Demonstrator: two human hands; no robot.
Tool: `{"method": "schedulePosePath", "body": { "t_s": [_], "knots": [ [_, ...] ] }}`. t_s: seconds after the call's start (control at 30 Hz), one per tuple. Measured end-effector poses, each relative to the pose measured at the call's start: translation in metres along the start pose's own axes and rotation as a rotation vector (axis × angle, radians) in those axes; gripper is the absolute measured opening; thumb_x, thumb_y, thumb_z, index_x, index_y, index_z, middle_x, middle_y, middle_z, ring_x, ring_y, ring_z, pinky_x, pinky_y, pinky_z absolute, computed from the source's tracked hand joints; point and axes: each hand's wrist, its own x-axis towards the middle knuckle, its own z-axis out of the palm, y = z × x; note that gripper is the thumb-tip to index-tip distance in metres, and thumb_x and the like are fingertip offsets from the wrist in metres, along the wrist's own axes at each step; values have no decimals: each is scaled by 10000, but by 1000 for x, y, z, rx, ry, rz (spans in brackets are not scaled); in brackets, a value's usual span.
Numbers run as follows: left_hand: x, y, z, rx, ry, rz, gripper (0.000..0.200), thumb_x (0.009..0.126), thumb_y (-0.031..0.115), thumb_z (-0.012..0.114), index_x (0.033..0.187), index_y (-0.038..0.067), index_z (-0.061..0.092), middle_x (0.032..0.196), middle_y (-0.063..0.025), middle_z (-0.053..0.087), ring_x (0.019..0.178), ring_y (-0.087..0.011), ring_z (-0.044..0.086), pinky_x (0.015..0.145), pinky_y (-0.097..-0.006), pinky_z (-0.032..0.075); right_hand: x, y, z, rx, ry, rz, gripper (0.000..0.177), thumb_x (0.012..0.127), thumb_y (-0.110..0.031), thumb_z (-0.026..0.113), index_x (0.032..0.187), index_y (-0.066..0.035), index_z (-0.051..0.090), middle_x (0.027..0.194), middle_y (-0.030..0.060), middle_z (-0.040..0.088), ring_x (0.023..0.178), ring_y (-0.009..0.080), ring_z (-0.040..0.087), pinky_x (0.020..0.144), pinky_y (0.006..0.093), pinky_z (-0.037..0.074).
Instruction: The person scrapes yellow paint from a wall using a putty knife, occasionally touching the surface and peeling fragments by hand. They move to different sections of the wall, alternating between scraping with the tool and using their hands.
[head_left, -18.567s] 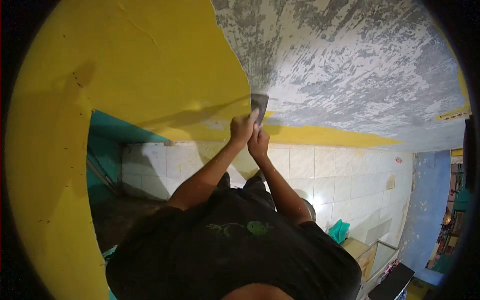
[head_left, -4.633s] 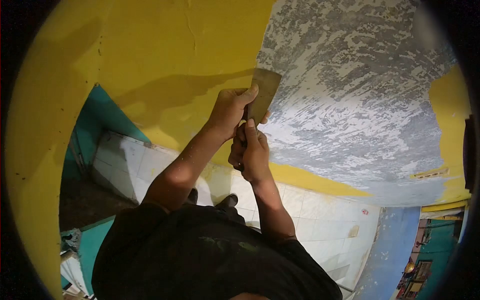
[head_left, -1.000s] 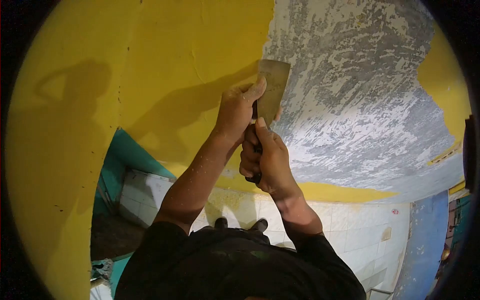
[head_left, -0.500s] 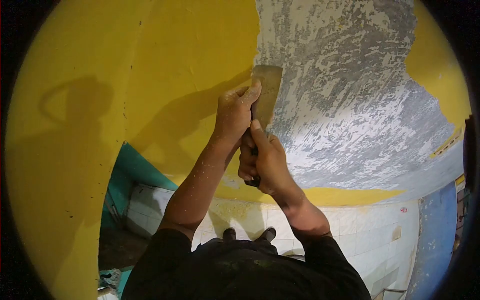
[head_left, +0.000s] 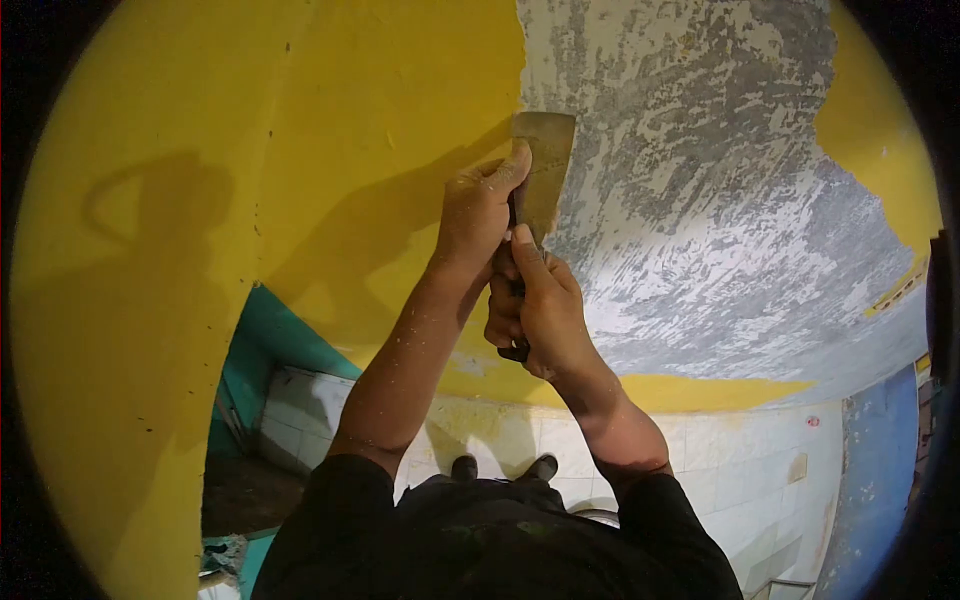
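A wide-bladed scraper (head_left: 545, 178) with a dark handle is pressed up against the wall, its far edge at the border between yellow paint (head_left: 400, 90) and a bared grey-white patch (head_left: 690, 190). My right hand (head_left: 545, 305) is wrapped round the handle, thumb pointing up along it. Higher up, my left hand (head_left: 480, 210) grips the blade's left side, its thumb lying flat on the metal. The left fingers are mostly hidden behind the blade. Pale dust specks dot my left hand and forearm.
White floor tiles (head_left: 700, 460) lie below, with my shoes (head_left: 541, 467) on them. A teal surface (head_left: 290, 325) borders a recess at lower left. A blue wall section (head_left: 868, 470) stands at right. Shadows fall across the yellow wall.
Both hands and the scraper have moved slightly up the wall along the paint's edge. The whole view has shifted a little. The grip looks the same.
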Motion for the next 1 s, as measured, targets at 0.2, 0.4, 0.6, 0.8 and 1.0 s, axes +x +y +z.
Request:
{"method": "schedulePosePath", "body": {
  "t_s": [0.2,0.4,0.6,0.8,1.0],
  "knots": [
    [3,15,11,7,-12,10,247,825,262,571,732,35,597,630,-5,538,553,-82,478,511,-234,382,3,-12,5,-91,26,-80,361,908,-406,381,667,-141,339,440,-33,241,332,84,192,330,241,200],
    [0,7,11,34,29,49,266,826,266,564,743,16,598,631,-38,559,515,-114,511,471,-249,398,1,-5,-4,-60,1,-37,365,907,-410,381,666,-139,336,438,-31,236,334,82,188,333,237,198],
    [5,22,16,-43,1,40,262,825,263,567,746,15,600,642,-16,542,514,-104,488,463,-250,388,3,-20,5,-78,-2,-59,368,908,-410,378,662,-141,329,437,-28,233,330,89,187,331,244,189],
    [9,4,7,48,54,105,241,819,269,563,740,44,602,644,2,530,573,-90,486,498,-234,379,5,-6,-1,-49,13,-23,368,909,-407,373,663,-138,327,441,-30,236,335,88,201,333,244,201],
    [17,15,7,85,54,104,259,804,273,571,757,21,605,687,-8,551,607,-93,490,535,-242,388,7,-19,9,-52,-3,-71,373,907,-415,374,665,-135,327,439,-27,234,337,86,195,330,241,195]
  ]
}}
